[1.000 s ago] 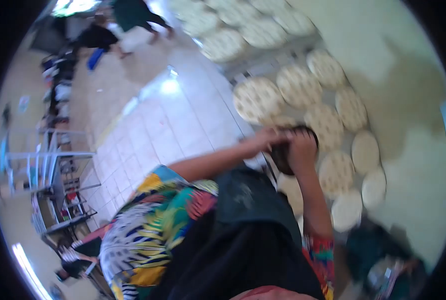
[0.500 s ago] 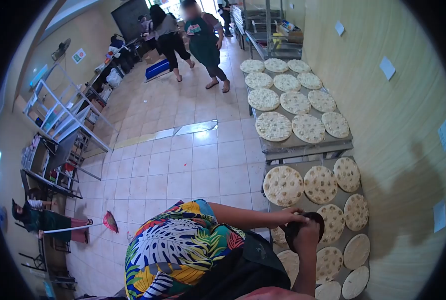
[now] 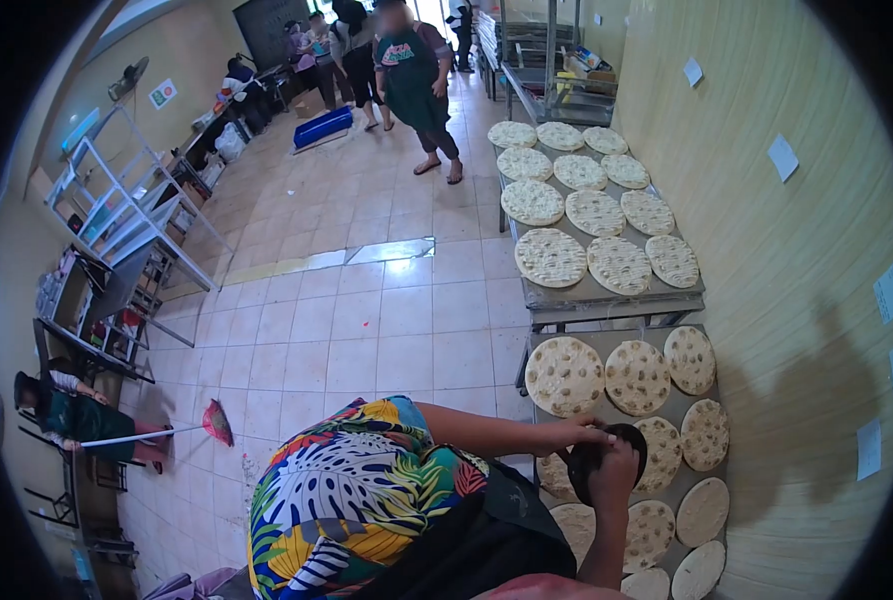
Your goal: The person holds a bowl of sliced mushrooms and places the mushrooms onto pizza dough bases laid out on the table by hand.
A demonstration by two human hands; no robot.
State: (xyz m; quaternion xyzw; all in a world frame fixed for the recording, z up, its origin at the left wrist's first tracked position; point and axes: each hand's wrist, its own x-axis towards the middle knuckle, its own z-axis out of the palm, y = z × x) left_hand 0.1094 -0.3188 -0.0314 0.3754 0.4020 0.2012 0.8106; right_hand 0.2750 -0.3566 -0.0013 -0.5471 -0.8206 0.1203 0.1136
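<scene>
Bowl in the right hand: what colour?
Black or very dark; the bowl shows in the head view, the only one.

Bright gleam on a tiled floor (image 3: 312, 325)

A pale wood-grained wall (image 3: 737, 250) with paper notes (image 3: 783, 157) lines the right. At left stands a light metal frame (image 3: 129, 240), a fan (image 3: 129, 78) beyond. The far opening (image 3: 430, 11) glows white.

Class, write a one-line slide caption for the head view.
Left hand and right hand hold a dark, round object at a table of round flatbreads.

Head-worn, looking forward-down, seemingly tilted
</scene>
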